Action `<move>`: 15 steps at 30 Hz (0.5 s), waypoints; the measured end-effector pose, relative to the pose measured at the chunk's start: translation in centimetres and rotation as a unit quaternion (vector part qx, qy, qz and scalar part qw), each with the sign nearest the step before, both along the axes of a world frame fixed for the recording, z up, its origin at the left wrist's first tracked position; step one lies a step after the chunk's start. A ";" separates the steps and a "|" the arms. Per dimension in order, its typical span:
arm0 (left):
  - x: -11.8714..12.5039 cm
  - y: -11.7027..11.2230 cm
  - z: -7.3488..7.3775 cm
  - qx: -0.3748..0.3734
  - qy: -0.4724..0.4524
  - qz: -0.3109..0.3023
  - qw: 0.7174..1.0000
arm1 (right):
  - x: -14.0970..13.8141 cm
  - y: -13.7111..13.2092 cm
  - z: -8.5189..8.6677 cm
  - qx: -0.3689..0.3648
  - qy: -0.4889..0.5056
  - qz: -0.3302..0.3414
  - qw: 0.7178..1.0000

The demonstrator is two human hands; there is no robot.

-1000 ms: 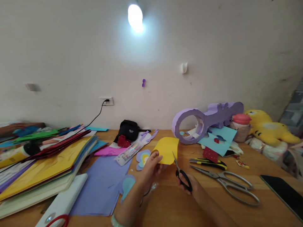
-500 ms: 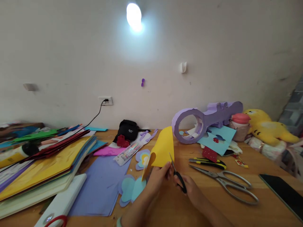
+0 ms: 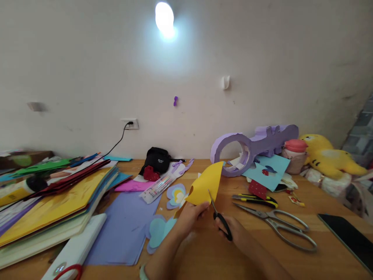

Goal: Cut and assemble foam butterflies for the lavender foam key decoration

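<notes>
1. Over the brown wooden table [image 3: 210, 256]: curved yellow paper sheet [image 3: 205, 183], long axis running from between 7 and 8 o'clock to between 1 and 2.
2. Left hand [image 3: 190, 217] pinches its lower edge.
3. Right hand [image 3: 234, 230] grips small black-handled metal scissors [image 3: 216, 215], tips at 11 o'clock, overlapping the sheet.
4. Large silver metal scissors [image 3: 264, 214]: hand's 3 o'clock, tips toward 10.

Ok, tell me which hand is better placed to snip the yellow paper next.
The right hand, I'd judge: it holds the black-handled scissors at the yellow paper. The left hand is occupied holding that paper's lower edge.
</notes>
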State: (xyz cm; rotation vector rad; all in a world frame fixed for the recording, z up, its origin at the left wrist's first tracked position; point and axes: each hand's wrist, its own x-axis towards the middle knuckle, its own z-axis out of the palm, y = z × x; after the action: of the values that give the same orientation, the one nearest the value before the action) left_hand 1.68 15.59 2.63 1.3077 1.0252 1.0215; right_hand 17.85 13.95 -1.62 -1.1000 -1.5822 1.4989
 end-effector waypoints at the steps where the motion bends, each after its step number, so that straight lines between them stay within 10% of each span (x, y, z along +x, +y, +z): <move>1: -0.1 0.0 0.1 0.001 -0.002 -0.003 1.000 | 0.0 0.0 -0.1 0.001 0.001 0.003 1.000; 15: -1.1 0.3 -0.1 -0.037 -0.061 -0.007 0.997 | 0.7 0.2 -1.3 -0.022 0.031 0.024 0.999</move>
State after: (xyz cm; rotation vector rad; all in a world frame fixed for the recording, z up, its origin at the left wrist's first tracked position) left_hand 0.57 15.89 2.49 1.1769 0.9522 1.0303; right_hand 18.50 14.13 -2.96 -1.0362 -1.5484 1.5911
